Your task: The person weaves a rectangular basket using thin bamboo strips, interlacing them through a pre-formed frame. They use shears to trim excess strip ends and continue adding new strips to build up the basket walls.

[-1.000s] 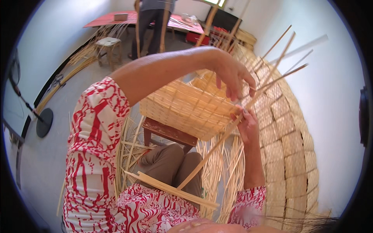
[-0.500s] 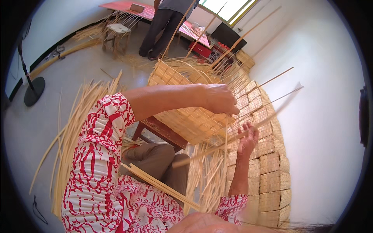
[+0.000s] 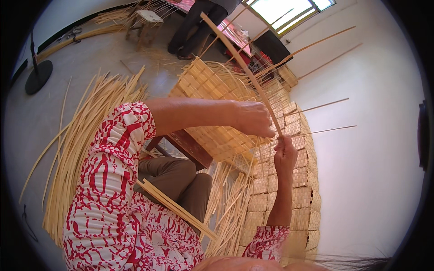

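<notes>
A pale woven bamboo basket (image 3: 196, 81) rests tilted on a dark wooden stool (image 3: 185, 149) before me, with long stakes sticking up from it. My left hand (image 3: 257, 117) is closed at the basket's right edge; what its fingers grip is hidden. My right hand (image 3: 285, 151), lower and further right, is shut on a wide bamboo strip (image 3: 239, 61) that rises diagonally to the upper left, past my left hand. A small bundle of strips (image 3: 176, 208) lies across my lap.
Loose strips (image 3: 79, 171) are piled at my left. Stacked woven pieces (image 3: 300, 205) line the right beside the wall. A fan stand (image 3: 38, 77) is far left. A person (image 3: 196, 25) stands ahead by a pink table (image 3: 226, 29), near a small stool (image 3: 147, 18).
My left hand has dropped and closed. My right hand has shifted slightly down, and its strip has swung from pointing down-left to pointing up-left. The view has shifted, showing more window.
</notes>
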The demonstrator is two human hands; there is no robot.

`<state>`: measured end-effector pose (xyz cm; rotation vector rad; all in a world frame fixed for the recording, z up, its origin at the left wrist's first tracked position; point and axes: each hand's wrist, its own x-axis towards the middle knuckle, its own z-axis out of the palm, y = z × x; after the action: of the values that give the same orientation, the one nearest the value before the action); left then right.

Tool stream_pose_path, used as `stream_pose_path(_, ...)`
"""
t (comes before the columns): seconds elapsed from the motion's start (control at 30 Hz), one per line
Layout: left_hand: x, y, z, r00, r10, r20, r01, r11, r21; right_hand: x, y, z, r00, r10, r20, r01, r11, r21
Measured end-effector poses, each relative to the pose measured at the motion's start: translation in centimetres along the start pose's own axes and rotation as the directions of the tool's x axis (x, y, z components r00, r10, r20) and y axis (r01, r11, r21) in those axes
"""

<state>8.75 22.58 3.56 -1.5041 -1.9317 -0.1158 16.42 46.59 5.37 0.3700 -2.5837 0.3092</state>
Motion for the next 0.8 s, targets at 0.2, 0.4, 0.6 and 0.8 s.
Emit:
stream_pose_path(0.2, -0.5, -0.4, 0.2, 0.999, 0.019, -0.037, -0.020, 1.000, -0.016, 0.5, 1.8, 1.7, 0.992, -0.125, -0.007, 0.120, 0.963, -0.241)
stream_pose_path(0.4, -0.6, -1.0, -1.0, 0.999, 0.003, 0.036, 0.000, 0.996, -0.093, 0.5, 2.2, 1.2, 0.995, -0.064, 0.074, 0.080, 0.968, -0.239)
stream_pose_path(0.6, 1.7, -2.4, -3.6, 0.980, -0.180, 0.088, 0.195, 0.957, -0.217, 0.1, 4.8, 1.0, 0.995, -0.068, 0.079, 0.091, 0.930, -0.355)
stream_pose_path(0.8, -1.1, -14.3, -9.1, 0.304, -0.739, -0.602, 0.766, 0.565, -0.307, -0.1, 2.7, 1.1, 0.942, -0.191, -0.276, 0.040, 0.881, -0.472)
